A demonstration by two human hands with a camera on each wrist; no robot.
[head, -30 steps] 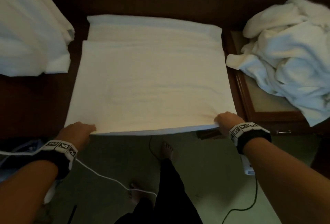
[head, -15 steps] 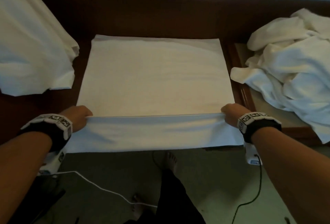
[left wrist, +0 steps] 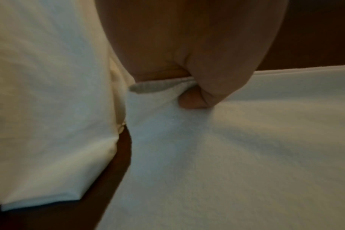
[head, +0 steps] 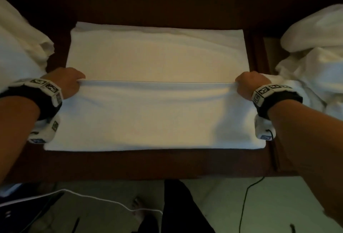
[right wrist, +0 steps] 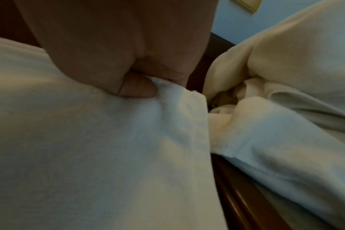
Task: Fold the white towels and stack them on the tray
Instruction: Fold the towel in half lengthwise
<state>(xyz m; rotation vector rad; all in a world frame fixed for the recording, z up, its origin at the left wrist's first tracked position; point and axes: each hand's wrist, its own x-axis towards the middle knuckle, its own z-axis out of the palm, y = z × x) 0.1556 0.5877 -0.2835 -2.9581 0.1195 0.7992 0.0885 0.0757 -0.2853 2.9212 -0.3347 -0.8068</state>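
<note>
A white towel (head: pixel 156 60) lies spread on the dark wooden table (head: pixel 130 164), its near part lifted and carried over the rest as a flap (head: pixel 152 117). My left hand (head: pixel 68 82) pinches the flap's left corner; the left wrist view shows thumb and fingers closed on the towel's hem (left wrist: pixel 158 84). My right hand (head: pixel 249 84) pinches the right corner, with the thumb pressed into the towel (right wrist: pixel 167 93) in the right wrist view. The held edge runs taut between both hands across the towel's middle. A wooden tray (head: pixel 267 50) sits at the right, mostly covered.
A heap of crumpled white towels (head: pixel 315 62) lies on the tray at the right. More white cloth (head: pixel 20 47) lies at the left, close to my left wrist. Cables (head: pixel 246 205) trail on the floor by the person's bare feet (head: pixel 138 208).
Both hands have lifted the towel's near edge and carried it away from me, from the table's front edge to the towel's middle. The folded flap has grown longer.
</note>
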